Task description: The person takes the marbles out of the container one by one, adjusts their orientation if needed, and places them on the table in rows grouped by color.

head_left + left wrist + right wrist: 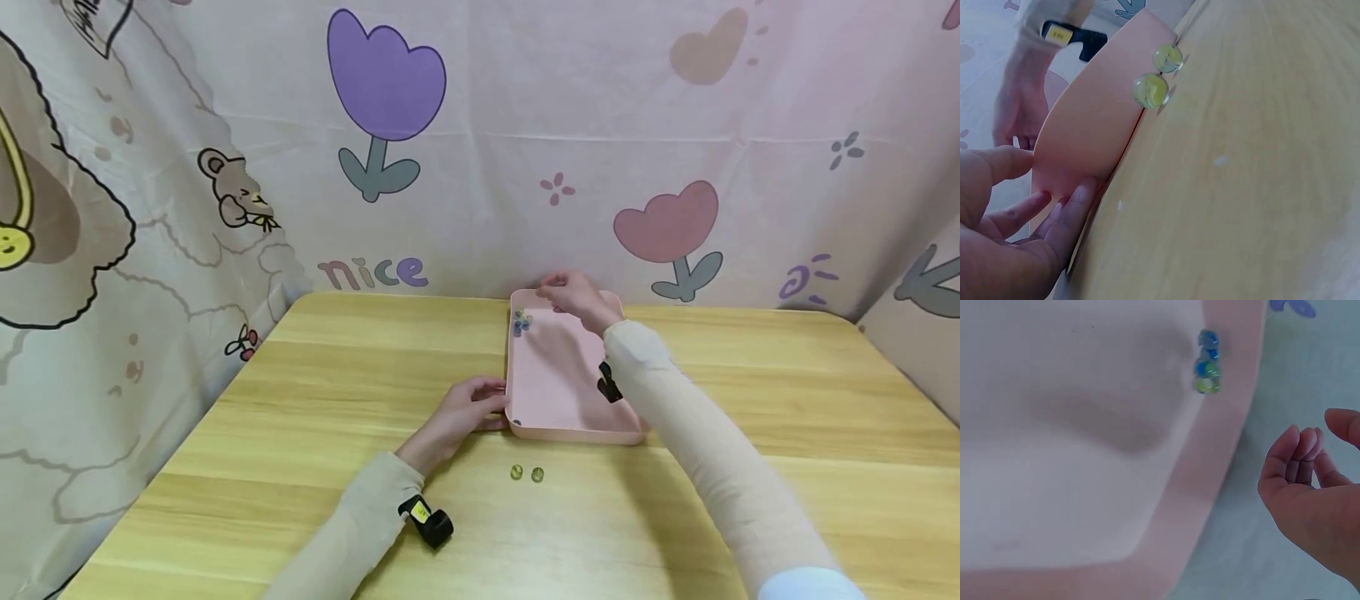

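Observation:
A shallow pink tray (566, 375) lies on the wooden table. My left hand (468, 408) is at its near left corner, fingertips touching the outside of the wall and rim. Above the far edge my right hand (576, 297) hovers, fingers loosely curled and thumb apart, with nothing visible between them in the right wrist view. Several blue and green glass marbles (1207, 362) cluster inside against the tray's wall, toward the far left corner. One small dark marble (517, 422) sits in the near left corner. Two yellowish clear marbles (1150, 90) lie on the table before the tray's near wall.
A printed cloth (480, 167) with tulips and other drawings hangs right behind the table's far edge and along the left side. The wooden tabletop (360, 350) extends to both sides of the tray. Each wrist wears a small black camera (427, 522).

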Demonstrator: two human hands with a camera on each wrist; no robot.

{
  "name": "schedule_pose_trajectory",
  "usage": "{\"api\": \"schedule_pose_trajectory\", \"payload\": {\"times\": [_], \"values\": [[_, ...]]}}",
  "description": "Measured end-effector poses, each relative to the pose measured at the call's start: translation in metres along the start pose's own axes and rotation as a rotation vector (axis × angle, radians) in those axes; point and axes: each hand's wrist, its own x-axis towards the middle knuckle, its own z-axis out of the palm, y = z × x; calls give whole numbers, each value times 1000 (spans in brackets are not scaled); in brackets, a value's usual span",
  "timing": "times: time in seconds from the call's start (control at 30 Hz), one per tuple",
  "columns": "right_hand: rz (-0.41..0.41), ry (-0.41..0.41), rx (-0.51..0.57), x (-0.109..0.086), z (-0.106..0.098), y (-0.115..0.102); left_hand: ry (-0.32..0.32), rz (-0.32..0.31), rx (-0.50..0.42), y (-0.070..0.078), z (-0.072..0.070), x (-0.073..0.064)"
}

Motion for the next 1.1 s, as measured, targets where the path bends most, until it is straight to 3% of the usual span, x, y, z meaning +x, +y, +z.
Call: {"api": "schedule_pose_trajectory", "payload": {"times": [0.3, 0.67, 1.1], "values": [[20, 83, -44, 14, 15, 16, -21, 16, 3, 0, 0, 2], [78, 146, -140, 20, 31, 24, -12, -10, -5, -1, -1, 2], [72, 134, -182, 22, 35, 29, -14, -6, -15, -1, -1, 3]]}}
